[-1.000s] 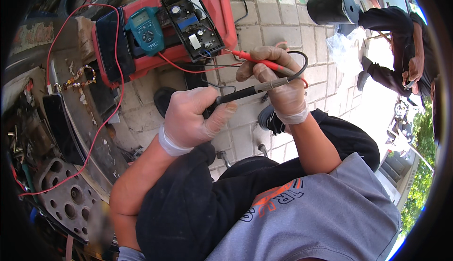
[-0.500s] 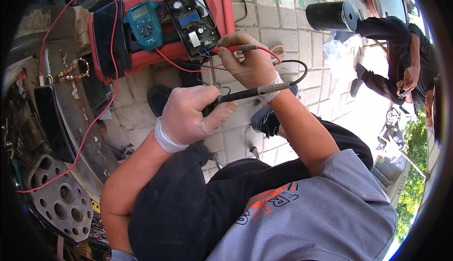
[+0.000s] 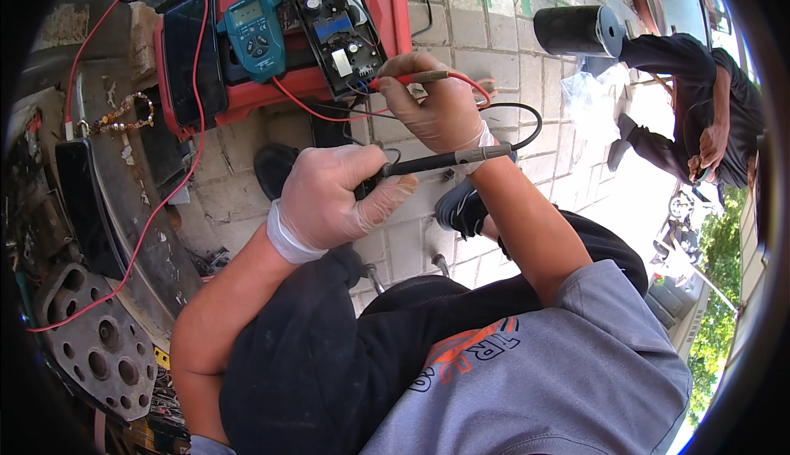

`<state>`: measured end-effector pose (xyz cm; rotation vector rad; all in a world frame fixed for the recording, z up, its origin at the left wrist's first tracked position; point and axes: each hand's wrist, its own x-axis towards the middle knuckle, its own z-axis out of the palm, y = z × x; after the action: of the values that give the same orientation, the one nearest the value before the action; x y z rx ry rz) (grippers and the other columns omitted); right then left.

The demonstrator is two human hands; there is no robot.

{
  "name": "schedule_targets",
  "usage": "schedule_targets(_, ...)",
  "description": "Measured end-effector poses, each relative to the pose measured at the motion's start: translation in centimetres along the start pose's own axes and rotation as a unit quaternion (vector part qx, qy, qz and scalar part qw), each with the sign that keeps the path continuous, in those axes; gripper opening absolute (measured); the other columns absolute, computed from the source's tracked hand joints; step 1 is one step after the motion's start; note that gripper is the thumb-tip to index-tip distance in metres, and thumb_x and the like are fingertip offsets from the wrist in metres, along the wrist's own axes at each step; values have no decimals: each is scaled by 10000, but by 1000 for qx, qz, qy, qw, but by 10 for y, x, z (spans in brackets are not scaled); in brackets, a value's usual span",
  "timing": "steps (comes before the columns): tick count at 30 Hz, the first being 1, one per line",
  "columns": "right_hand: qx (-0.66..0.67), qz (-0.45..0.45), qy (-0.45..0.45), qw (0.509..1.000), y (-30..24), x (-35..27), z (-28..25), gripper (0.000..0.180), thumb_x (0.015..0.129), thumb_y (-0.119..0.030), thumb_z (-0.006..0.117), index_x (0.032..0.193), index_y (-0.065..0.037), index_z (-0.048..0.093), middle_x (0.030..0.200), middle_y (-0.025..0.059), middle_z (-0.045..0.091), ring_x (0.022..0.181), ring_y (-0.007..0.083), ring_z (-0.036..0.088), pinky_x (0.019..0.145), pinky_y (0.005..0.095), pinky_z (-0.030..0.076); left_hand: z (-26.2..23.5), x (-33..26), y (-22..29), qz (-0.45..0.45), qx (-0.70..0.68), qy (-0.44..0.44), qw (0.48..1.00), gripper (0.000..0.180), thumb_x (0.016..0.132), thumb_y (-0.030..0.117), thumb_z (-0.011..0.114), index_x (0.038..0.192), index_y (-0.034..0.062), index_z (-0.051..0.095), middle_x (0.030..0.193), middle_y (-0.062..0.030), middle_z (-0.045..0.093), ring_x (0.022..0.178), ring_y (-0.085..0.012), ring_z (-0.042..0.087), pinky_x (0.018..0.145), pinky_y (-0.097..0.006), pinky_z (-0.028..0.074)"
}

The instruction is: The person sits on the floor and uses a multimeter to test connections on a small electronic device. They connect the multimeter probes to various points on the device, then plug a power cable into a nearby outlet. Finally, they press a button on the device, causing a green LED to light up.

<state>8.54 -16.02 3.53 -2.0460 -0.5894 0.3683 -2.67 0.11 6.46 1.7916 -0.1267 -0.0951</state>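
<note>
Red shows on a big case (image 3: 395,19) in the head view, with a blue-green meter (image 3: 253,39) and an open circuit box (image 3: 336,35) on top. The box's near end comes to the case's edge. There, the right hand (image 3: 436,105) pinches a red probe (image 3: 424,78) (can't tell if its tip touches). The left hand (image 3: 333,196) curls round a black probe (image 3: 448,160), a gap between both hands. Paving (image 3: 510,52) spreads out to the right.

Left hand (image 3: 327,194) curled, right hand (image 3: 434,109) pinching, both gloved
</note>
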Motion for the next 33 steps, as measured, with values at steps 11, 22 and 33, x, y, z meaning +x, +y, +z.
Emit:
schedule_targets(11,11,-12,1,1000,1,0,0,166,874,-175,709,962,-41,666,824,121,709,792,244,717,731,325,559,-2,1,2,-4,12,-8,1000,339,836,296,743,707,33,572,616,-144,518,557,-341,540,498,-401,413)
schedule_targets(22,0,-12,7,1000,1,0,1,156,873,-162,706,963,-40,670,862,123,709,806,251,713,750,328,560,-2,1,-1,21,12,-8,1000,290,872,247,726,733,22,607,588,-87,506,500,-256,515,488,-343,396)
schedule_targets(33,-22,-48,0,999,3,-1,3,144,853,-159,717,939,-58,660,849,125,694,744,283,698,668,333,560,-3,1,-1,17,16,-14,1000,297,879,251,723,739,15,609,601,-86,516,515,-245,520,502,-340,403)
